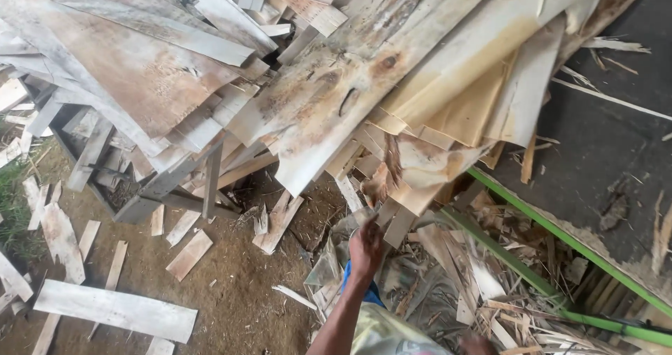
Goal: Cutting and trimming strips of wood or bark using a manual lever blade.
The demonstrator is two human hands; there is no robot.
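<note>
A big heap of thin, pale wood veneer sheets (364, 82) leans over the middle of the view. My left hand (365, 249) reaches up from the bottom centre to the heap's lower edge. Its fingers curl around the end of a narrow veneer strip (383, 211) hanging there. A blue cuff (353, 279) shows at the wrist. Only the top of my right hand (479, 344) shows at the bottom edge, above splintered scraps. What it holds is hidden.
Green metal rails (553, 230) run diagonally at the right beside a dark flat surface (602, 152). Splintered veneer scraps (490, 271) lie under the rails. Loose boards (115, 309) lie on the dirt floor at the left, with grass (10, 201) at the far left edge.
</note>
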